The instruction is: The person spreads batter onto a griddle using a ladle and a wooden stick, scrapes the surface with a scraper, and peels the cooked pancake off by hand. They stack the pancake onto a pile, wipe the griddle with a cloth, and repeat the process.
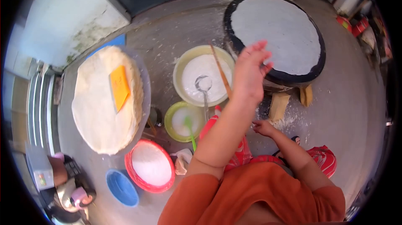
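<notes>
My left hand (pixel 253 64) is raised beside the near left edge of a round black griddle (pixel 323 53). Its fingers are slightly blurred and apart, with nothing visible in them. A thin pale sheet (pixel 276 32) covers most of the griddle. Lower down, near my knees, my right hand (pixel 264 128) has loosely bent fingers, parted and empty. Left of my left hand, a large cream bowl (pixel 179 72) of white batter holds a metal ladle (pixel 204 83) and a wooden stick (pixel 220 68). Below it, a green bowl (pixel 168 120) contains whitish liquid and a green spoon (pixel 189 124).
A tall stack of thin round sheets (pixel 94 103) bears an orange scraper (pixel 120 87) at left. A red basin (pixel 130 170) of white contents and a blue basin (pixel 121 187) sit lower left. Wood blocks (pixel 278 107) stick out below the griddle.
</notes>
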Demonstrator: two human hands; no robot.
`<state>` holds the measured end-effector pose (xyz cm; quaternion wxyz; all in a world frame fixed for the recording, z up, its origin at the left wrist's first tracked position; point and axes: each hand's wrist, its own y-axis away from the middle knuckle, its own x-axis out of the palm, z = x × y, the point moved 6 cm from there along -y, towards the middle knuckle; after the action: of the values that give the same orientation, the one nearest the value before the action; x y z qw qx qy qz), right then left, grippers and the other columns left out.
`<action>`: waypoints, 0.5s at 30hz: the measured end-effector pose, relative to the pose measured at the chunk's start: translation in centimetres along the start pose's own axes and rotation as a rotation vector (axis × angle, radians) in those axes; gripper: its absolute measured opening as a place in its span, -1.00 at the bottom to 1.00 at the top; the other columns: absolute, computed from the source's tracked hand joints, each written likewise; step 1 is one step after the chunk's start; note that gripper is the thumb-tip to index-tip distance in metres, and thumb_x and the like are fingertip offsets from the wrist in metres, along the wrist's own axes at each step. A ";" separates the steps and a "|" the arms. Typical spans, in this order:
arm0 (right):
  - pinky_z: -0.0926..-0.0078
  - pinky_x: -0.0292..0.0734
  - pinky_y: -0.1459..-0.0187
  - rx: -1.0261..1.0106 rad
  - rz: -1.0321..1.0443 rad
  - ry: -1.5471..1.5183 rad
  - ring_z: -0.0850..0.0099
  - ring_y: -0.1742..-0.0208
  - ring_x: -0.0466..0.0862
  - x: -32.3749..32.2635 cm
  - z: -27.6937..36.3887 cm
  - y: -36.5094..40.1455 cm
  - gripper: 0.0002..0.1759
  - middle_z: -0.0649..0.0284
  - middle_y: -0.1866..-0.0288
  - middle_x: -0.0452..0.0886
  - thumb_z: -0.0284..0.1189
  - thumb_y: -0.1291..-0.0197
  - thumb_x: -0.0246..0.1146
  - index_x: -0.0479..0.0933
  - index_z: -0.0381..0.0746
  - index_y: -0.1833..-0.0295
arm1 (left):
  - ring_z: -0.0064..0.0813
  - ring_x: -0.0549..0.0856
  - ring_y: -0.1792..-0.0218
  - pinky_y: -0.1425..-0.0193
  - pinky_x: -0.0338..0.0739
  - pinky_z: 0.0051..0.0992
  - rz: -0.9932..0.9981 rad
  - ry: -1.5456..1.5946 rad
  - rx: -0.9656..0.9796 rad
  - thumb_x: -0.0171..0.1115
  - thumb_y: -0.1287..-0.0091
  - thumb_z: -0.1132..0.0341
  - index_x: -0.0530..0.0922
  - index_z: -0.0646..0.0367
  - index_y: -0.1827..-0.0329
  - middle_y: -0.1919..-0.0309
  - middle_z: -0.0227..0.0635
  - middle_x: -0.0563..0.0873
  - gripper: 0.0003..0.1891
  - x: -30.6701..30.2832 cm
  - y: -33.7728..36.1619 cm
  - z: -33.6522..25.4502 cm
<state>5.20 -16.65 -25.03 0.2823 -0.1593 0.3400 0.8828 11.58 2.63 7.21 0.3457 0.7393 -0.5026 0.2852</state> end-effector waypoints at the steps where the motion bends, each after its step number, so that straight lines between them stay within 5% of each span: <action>1: 0.48 0.49 0.25 0.101 0.048 -0.087 0.37 0.37 0.62 0.5 -1.7 0.8 -0.53 0.13 0.34 0.61 -0.41 0.08 0.21 0.45 -0.26 -0.05 | -0.49 0.52 0.18 0.14 0.44 -0.47 -0.001 0.038 0.095 0.07 -0.16 0.42 0.41 0.20 0.03 0.16 -0.37 0.51 -0.71 -0.6 0.7 -2.8; 4: 0.51 0.49 0.32 0.147 0.097 -0.045 0.43 0.42 0.61 -0.2 -1.9 4.3 -0.53 0.16 0.37 0.61 -0.43 0.04 0.20 0.44 -0.28 -0.07 | -0.56 0.53 0.27 0.23 0.44 -0.54 -0.157 -0.105 0.602 0.10 -0.16 0.44 0.42 0.20 0.00 0.14 -0.35 0.51 -0.68 -5.5 2.4 -10.4; 7: 0.56 0.48 0.38 0.306 0.051 -0.247 0.48 0.42 0.60 -1.1 -2.5 6.7 -0.54 0.20 0.38 0.60 -0.45 -0.01 0.18 0.42 -0.29 -0.09 | -0.49 0.56 0.44 0.31 0.46 -0.51 -0.697 -0.948 0.877 0.08 -0.14 0.44 0.53 0.25 0.12 0.27 -0.28 0.60 -0.76 -13.5 5.2 -16.1; 8: 0.58 0.47 0.41 0.358 0.025 -0.286 0.50 0.42 0.59 -1.2 -2.6 7.3 -0.55 0.21 0.36 0.60 -0.45 -0.04 0.16 0.41 -0.29 -0.11 | -0.72 0.40 0.60 0.51 0.30 -0.68 -0.774 -1.230 1.040 0.11 -0.17 0.41 0.53 0.26 0.11 0.50 -0.41 0.55 -0.77 -16.5 5.6 -17.9; 9: 0.61 0.47 0.43 0.412 -0.003 -0.327 0.51 0.42 0.59 -1.2 -2.9 7.9 -0.56 0.22 0.34 0.59 -0.45 -0.07 0.15 0.40 -0.29 -0.12 | -0.49 0.56 0.48 0.36 0.42 -0.54 -0.861 -1.520 1.073 0.11 -0.15 0.42 0.54 0.25 0.12 0.39 -0.25 0.62 -0.77 -17.7 6.9 -19.6; 10: 0.61 0.47 0.43 0.407 -0.004 -0.332 0.51 0.42 0.59 -1.2 -3.2 8.0 -0.56 0.22 0.34 0.59 -0.45 -0.07 0.15 0.40 -0.29 -0.12 | -0.17 0.60 0.21 0.12 0.47 -0.35 -0.922 -1.756 0.988 0.07 -0.10 0.42 0.56 0.17 0.17 0.16 -0.18 0.59 -0.77 -18.7 8.2 -20.9; 15: 0.62 0.46 0.45 0.403 -0.002 -0.405 0.51 0.40 0.61 -0.8 -3.1 7.9 -0.56 0.22 0.29 0.59 -0.43 -0.09 0.13 0.39 -0.27 -0.13 | -0.15 0.59 0.21 0.18 0.47 -0.28 -1.003 -2.233 0.233 0.11 -0.14 0.26 0.54 0.11 0.19 0.23 -0.18 0.60 -0.78 -28.3 10.2 -25.0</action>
<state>1.28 -23.92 -22.80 0.3712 0.0792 0.4451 0.8110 -9.28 35.45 2.70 -0.2707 0.7156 -0.1545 -0.6251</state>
